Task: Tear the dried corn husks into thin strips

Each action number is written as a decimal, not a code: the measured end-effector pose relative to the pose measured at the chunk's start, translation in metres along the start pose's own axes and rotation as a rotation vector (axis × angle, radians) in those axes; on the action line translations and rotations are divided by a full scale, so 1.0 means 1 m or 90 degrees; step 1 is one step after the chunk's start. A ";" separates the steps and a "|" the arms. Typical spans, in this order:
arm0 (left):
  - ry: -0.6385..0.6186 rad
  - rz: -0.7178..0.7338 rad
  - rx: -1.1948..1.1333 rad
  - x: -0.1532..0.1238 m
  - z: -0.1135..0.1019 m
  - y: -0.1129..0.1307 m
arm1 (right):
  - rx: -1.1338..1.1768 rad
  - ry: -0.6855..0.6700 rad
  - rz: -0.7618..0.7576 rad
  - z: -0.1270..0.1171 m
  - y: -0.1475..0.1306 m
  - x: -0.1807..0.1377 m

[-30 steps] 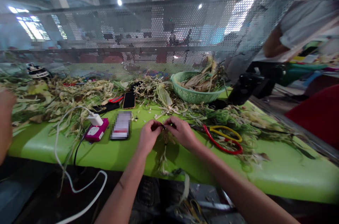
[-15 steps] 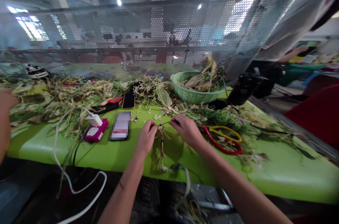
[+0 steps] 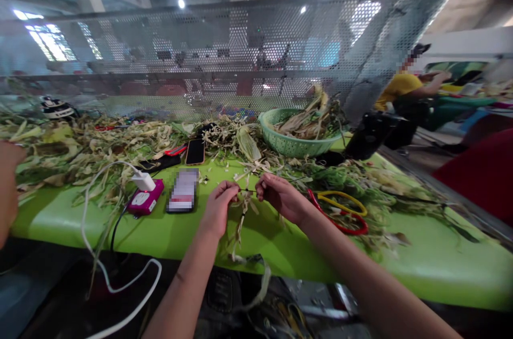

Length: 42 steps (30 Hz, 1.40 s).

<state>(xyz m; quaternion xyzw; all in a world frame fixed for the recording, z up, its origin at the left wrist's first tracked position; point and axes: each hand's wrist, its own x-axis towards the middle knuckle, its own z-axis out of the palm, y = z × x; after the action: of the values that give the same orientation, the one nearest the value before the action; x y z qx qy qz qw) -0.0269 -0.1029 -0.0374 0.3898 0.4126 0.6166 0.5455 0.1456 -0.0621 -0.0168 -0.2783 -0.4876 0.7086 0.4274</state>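
Note:
My left hand (image 3: 218, 208) is closed in a pinch on a thin dark strand (image 3: 247, 190) above the green table. The fingers of my right hand (image 3: 280, 195) are bent together at the strand's other end, a short gap away. Between the hands, a knotted bundle of pale dried husk strips (image 3: 239, 224) hangs downward. Its lower end runs into a longer greenish strip (image 3: 262, 280) over the table's front edge. Just right of my right hand lie scissors (image 3: 340, 203) with one red and one yellow handle loop.
A green basket (image 3: 298, 144) of dried husks stands at the back, before a perforated metal screen (image 3: 200, 61). Two phones (image 3: 182, 189), a purple power socket (image 3: 146, 197) with a white cable and loose husks cover the left. Another person's arm (image 3: 8, 184) shows at far left.
The hanging bundle's lower end has swung left. My right fingers have curled in slightly. At the right, a person in a pale top has moved away, showing a seated person in yellow.

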 end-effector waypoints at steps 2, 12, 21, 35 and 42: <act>-0.029 -0.003 -0.073 -0.001 0.001 0.003 | -0.012 0.013 -0.010 0.000 0.003 0.002; -0.035 -0.015 -0.011 -0.001 0.008 0.000 | -0.046 0.063 -0.053 0.005 0.003 0.002; -0.035 0.006 -0.020 0.001 -0.001 0.004 | -0.142 0.062 -0.084 0.001 -0.003 -0.002; -0.046 0.006 0.015 0.000 0.001 -0.004 | -0.330 0.110 -0.110 0.003 0.009 0.006; -0.067 0.037 0.199 0.003 0.004 -0.007 | -0.352 0.083 -0.145 0.008 0.008 0.003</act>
<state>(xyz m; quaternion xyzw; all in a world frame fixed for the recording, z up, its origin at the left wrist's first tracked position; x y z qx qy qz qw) -0.0211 -0.0992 -0.0424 0.5135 0.4627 0.5393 0.4810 0.1353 -0.0647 -0.0214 -0.3723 -0.6616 0.4774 0.4425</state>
